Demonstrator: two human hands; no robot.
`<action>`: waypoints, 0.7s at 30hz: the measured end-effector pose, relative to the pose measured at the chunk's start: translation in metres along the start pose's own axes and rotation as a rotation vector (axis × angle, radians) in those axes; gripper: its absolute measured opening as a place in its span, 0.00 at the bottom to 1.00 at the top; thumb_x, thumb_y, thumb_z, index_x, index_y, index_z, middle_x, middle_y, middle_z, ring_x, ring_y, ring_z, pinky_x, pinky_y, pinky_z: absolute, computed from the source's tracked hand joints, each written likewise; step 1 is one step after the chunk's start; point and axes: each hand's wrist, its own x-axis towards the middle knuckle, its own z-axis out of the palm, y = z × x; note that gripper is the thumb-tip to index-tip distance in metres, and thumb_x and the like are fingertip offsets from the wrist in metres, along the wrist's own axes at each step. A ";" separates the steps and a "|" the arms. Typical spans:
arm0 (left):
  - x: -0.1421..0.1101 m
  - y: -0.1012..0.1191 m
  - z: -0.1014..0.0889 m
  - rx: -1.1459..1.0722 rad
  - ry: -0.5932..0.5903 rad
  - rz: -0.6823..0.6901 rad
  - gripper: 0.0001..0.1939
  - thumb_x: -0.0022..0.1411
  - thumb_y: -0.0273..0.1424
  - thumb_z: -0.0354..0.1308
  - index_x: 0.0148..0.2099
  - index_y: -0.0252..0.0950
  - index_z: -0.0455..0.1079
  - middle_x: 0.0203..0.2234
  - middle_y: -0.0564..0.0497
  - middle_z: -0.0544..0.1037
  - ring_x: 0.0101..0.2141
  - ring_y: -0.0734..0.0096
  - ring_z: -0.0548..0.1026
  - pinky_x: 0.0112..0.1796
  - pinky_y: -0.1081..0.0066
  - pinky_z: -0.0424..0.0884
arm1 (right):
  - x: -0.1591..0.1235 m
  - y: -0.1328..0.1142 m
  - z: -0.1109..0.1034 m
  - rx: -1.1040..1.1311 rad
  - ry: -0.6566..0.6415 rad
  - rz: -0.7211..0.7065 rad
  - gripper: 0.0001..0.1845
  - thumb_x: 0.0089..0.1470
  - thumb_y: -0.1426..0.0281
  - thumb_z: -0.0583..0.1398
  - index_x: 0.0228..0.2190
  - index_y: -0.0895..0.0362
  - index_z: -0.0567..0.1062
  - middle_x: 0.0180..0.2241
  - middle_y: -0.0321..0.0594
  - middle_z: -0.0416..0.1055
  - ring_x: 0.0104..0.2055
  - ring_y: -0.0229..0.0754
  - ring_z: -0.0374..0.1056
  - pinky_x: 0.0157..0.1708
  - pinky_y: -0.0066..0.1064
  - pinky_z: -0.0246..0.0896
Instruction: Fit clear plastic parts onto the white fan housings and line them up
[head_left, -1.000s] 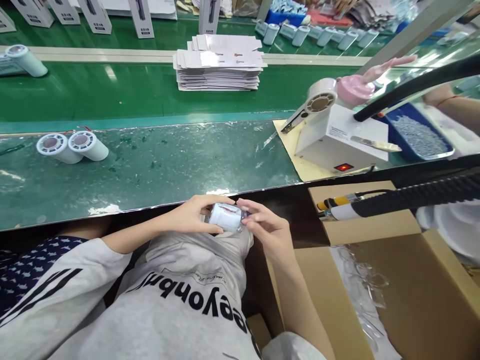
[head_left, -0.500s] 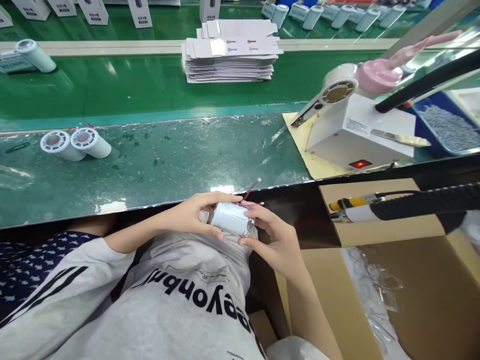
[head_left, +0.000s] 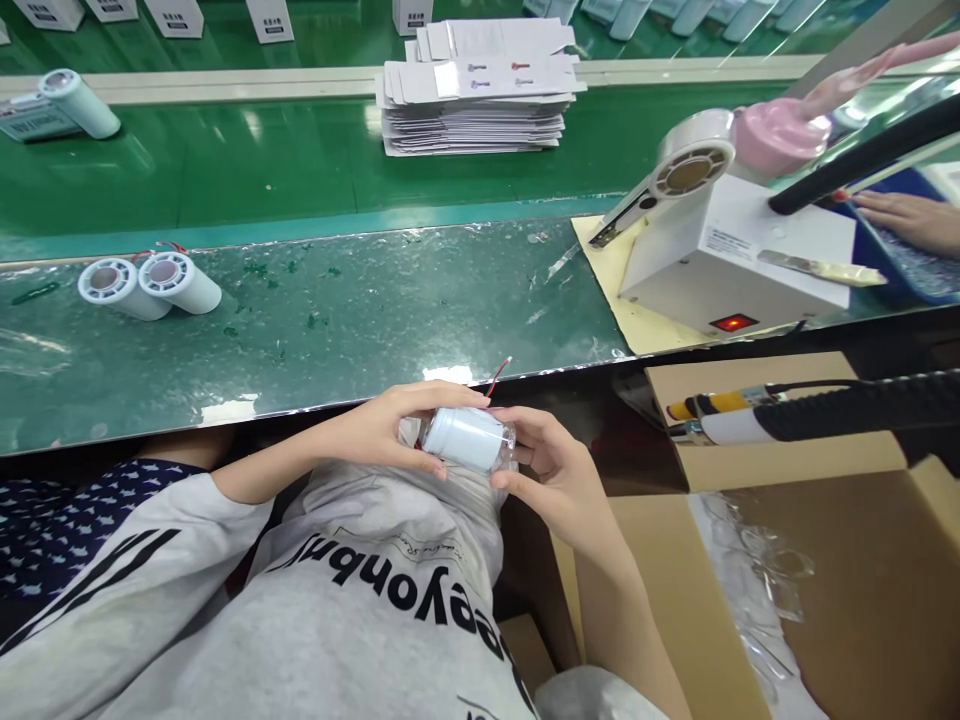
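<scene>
Over my lap, in front of the bench edge, I hold a light blue cylindrical fan housing (head_left: 466,437) on its side. My left hand (head_left: 397,425) is closed around its left end, thumb below and fingers above. My right hand (head_left: 551,475) grips the right end, where a clear plastic piece (head_left: 507,447) shows around the housing. A thin red wire (head_left: 498,375) with a small white plug sticks up behind it. Two similar housings (head_left: 180,283) with red wires lie side by side on the left of the bench.
A stack of flat white cartons (head_left: 480,130) lies on the green belt (head_left: 262,180). At right stand a white box device (head_left: 735,260) with a lit red switch, and a handheld fan (head_left: 690,165). A yellow-handled tool (head_left: 697,408) hangs above an open cardboard box (head_left: 862,560). Another person's hand (head_left: 911,220) is at a blue tray.
My right hand has shifted slightly right along the housing, and less of the wire shows. Another person's hand has come in at the blue tray. The view has shifted a little.
</scene>
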 end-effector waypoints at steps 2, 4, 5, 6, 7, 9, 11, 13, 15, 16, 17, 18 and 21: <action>0.000 -0.001 -0.001 0.013 -0.002 0.005 0.39 0.59 0.39 0.75 0.70 0.46 0.69 0.66 0.41 0.74 0.66 0.50 0.72 0.66 0.53 0.67 | 0.001 0.000 0.000 0.030 -0.009 0.049 0.24 0.52 0.57 0.76 0.49 0.47 0.80 0.48 0.41 0.81 0.48 0.44 0.80 0.45 0.32 0.81; -0.001 -0.002 -0.001 0.022 0.002 0.022 0.39 0.59 0.38 0.75 0.71 0.46 0.68 0.66 0.41 0.74 0.66 0.51 0.72 0.66 0.53 0.67 | 0.002 0.001 0.000 0.057 -0.011 0.090 0.25 0.52 0.55 0.75 0.49 0.48 0.79 0.46 0.41 0.82 0.46 0.44 0.80 0.43 0.32 0.81; -0.001 -0.002 -0.001 0.025 0.005 0.031 0.39 0.59 0.38 0.75 0.71 0.46 0.68 0.66 0.41 0.74 0.66 0.51 0.72 0.66 0.53 0.67 | 0.003 0.001 0.001 0.068 -0.009 0.108 0.26 0.52 0.53 0.75 0.49 0.48 0.79 0.45 0.41 0.82 0.45 0.44 0.80 0.42 0.31 0.80; -0.001 -0.002 -0.001 0.028 0.007 0.037 0.39 0.59 0.38 0.75 0.71 0.46 0.68 0.66 0.41 0.74 0.66 0.51 0.72 0.66 0.53 0.66 | 0.003 0.001 0.001 0.078 -0.005 0.124 0.26 0.52 0.52 0.75 0.48 0.48 0.79 0.45 0.41 0.82 0.44 0.44 0.79 0.41 0.31 0.80; -0.001 -0.002 -0.001 0.029 0.008 0.041 0.39 0.60 0.38 0.75 0.71 0.46 0.68 0.66 0.41 0.74 0.66 0.51 0.72 0.66 0.53 0.67 | 0.004 0.001 0.002 0.086 0.001 0.140 0.27 0.51 0.51 0.75 0.48 0.49 0.79 0.45 0.42 0.81 0.43 0.43 0.79 0.40 0.31 0.79; -0.001 -0.001 -0.001 0.031 0.005 0.041 0.39 0.60 0.37 0.75 0.71 0.46 0.68 0.66 0.41 0.74 0.66 0.51 0.72 0.67 0.53 0.66 | 0.006 0.000 0.004 0.104 0.012 0.167 0.28 0.50 0.50 0.75 0.47 0.49 0.78 0.45 0.42 0.81 0.41 0.43 0.79 0.38 0.31 0.78; -0.002 0.000 -0.002 0.037 0.001 0.034 0.39 0.60 0.37 0.75 0.71 0.46 0.68 0.66 0.41 0.74 0.66 0.51 0.72 0.67 0.52 0.66 | 0.007 0.000 0.006 0.127 0.025 0.179 0.27 0.50 0.49 0.75 0.46 0.50 0.78 0.42 0.42 0.81 0.38 0.42 0.77 0.35 0.30 0.77; -0.002 0.000 -0.002 0.045 -0.001 0.030 0.39 0.60 0.38 0.75 0.70 0.46 0.69 0.66 0.41 0.74 0.66 0.51 0.72 0.67 0.52 0.67 | 0.009 0.001 0.008 0.158 0.035 0.181 0.26 0.51 0.49 0.74 0.44 0.51 0.78 0.38 0.39 0.80 0.35 0.40 0.76 0.33 0.29 0.76; -0.001 0.000 -0.002 0.051 0.000 0.039 0.39 0.60 0.38 0.75 0.70 0.46 0.68 0.66 0.40 0.74 0.66 0.51 0.72 0.66 0.53 0.67 | 0.010 0.002 0.010 0.192 0.038 0.195 0.26 0.50 0.47 0.74 0.42 0.51 0.78 0.33 0.36 0.77 0.31 0.39 0.74 0.30 0.29 0.76; -0.001 0.000 -0.002 0.052 0.001 0.047 0.39 0.60 0.37 0.75 0.71 0.46 0.68 0.66 0.40 0.74 0.66 0.51 0.72 0.66 0.53 0.67 | 0.011 0.003 0.011 0.208 0.034 0.212 0.27 0.50 0.46 0.73 0.41 0.52 0.77 0.32 0.35 0.76 0.30 0.39 0.73 0.29 0.30 0.77; -0.001 -0.001 -0.002 0.052 0.001 0.054 0.39 0.60 0.37 0.75 0.71 0.45 0.68 0.66 0.40 0.74 0.66 0.51 0.72 0.66 0.53 0.67 | 0.012 0.004 0.012 0.223 0.033 0.234 0.28 0.49 0.45 0.73 0.40 0.52 0.77 0.31 0.35 0.75 0.29 0.39 0.73 0.27 0.30 0.77; -0.001 -0.001 -0.002 0.052 0.000 0.057 0.39 0.60 0.37 0.75 0.71 0.45 0.68 0.66 0.40 0.74 0.66 0.51 0.72 0.66 0.53 0.67 | 0.012 0.004 0.013 0.234 0.036 0.259 0.29 0.48 0.44 0.73 0.39 0.52 0.76 0.30 0.34 0.74 0.28 0.40 0.73 0.25 0.30 0.76; -0.002 -0.002 -0.002 0.046 -0.012 0.036 0.40 0.59 0.39 0.75 0.71 0.45 0.68 0.66 0.40 0.74 0.66 0.50 0.72 0.67 0.52 0.66 | 0.013 0.007 0.014 0.249 0.050 0.345 0.34 0.45 0.39 0.72 0.38 0.53 0.74 0.28 0.33 0.74 0.24 0.39 0.73 0.20 0.29 0.73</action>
